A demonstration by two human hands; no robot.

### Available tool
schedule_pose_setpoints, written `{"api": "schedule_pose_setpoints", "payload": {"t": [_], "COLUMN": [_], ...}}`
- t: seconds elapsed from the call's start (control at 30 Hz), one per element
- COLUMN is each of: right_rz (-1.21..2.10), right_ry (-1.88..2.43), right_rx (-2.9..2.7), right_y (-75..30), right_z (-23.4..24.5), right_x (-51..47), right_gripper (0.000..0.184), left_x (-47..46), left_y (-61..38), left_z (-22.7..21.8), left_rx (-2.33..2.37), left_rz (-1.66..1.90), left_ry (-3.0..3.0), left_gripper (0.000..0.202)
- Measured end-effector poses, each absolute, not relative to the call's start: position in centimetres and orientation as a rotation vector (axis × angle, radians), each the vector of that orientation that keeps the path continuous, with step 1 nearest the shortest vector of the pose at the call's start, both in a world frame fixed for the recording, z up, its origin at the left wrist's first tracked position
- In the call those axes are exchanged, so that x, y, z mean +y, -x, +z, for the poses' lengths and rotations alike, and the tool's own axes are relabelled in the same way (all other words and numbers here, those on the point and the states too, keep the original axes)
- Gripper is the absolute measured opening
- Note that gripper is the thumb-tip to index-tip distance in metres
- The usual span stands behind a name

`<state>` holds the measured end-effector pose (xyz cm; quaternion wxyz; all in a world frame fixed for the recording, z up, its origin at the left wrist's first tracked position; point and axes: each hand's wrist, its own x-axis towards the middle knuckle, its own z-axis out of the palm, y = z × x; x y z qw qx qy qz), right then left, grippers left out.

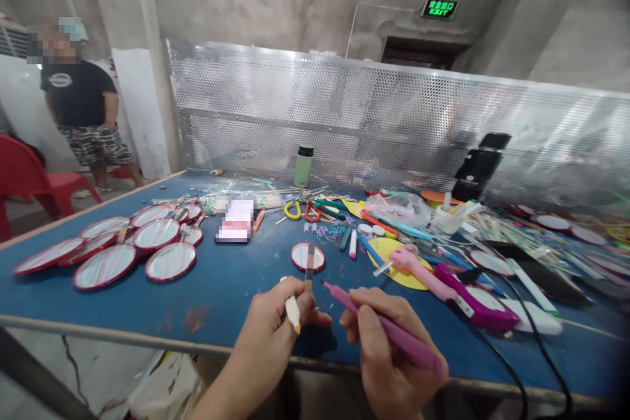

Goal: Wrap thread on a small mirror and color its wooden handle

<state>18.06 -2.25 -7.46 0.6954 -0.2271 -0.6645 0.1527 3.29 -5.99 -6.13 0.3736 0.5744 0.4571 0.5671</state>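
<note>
My left hand [278,321] is closed around thin wooden sticks: one stick [309,267] points up from the fingers, and another pale stick [292,308] lies across them. My right hand [388,348] grips a purple pen-like tool [378,325], its tip aimed at the left hand's fingers. Both hands hover over the near edge of the blue table [221,289]. A small red-rimmed round disc [300,254] lies just beyond the upright stick.
Several red-rimmed discs [157,234] are grouped at the left. Scissors [299,210], markers, a pink glue gun [418,269], a purple glue gun [472,298] with black cables, and a green bottle [304,166] clutter the middle and right. A person [83,111] stands at far left by a red chair [29,184].
</note>
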Motion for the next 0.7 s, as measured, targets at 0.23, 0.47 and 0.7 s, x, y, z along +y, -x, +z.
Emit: {"api": "schedule_pose_setpoints", "payload": {"t": [0.23, 0.47, 0.7], "right_rz": [0.081, -0.09, -0.125], "right_ry": [0.539, 0.46, 0.458], "right_rx": [-1.564, -1.643, -1.667], "right_y": [-17.6, -17.2, -17.2], "right_z": [-7.1, -6.4, -6.5], "right_x": [-2.3, -2.5, -2.5], "right_gripper": [0.02, 0.021, 0.021], "left_x": [-6.0, -5.8, -5.8], "left_y": [-3.2, -3.0, -3.3], "left_z": [-6.1, -6.5, -7.1], "left_rx": [1.184, 1.236, 1.273], "left_rz": [1.466, 1.468, 1.461], "left_ry": [-1.482, -1.571, -1.606], "left_gripper": [0.025, 0.027, 0.023]}}
